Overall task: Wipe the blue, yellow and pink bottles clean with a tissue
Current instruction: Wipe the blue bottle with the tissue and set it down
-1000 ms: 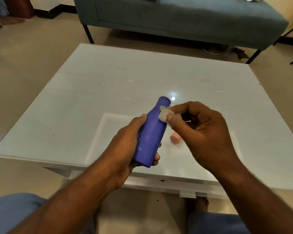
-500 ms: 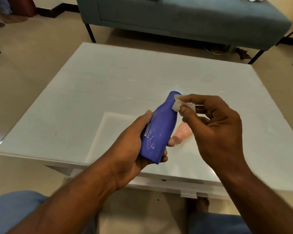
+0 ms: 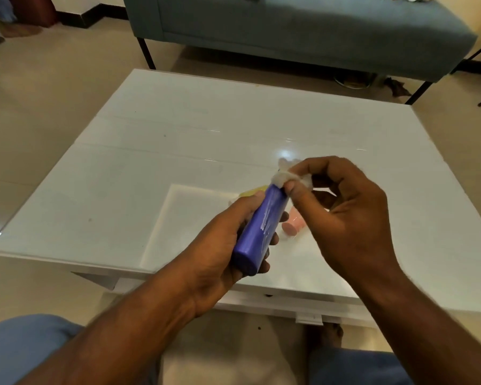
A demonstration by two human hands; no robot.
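As the left hand (image 3: 214, 262) grips the smooth blue plastic bottle (image 3: 258, 232), the right hand (image 3: 342, 215) has slid its pinched white tissue (image 3: 282, 177) up to the neck, white streaks remaining below.

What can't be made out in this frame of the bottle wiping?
Head view only:
- Blue bottle: its top is covered by the tissue that the right hand pinches; the left hand hides its far side.
- Yellow bottle: only a sliver shows behind the left hand.
- Pink bottle: mostly hidden behind the right hand.
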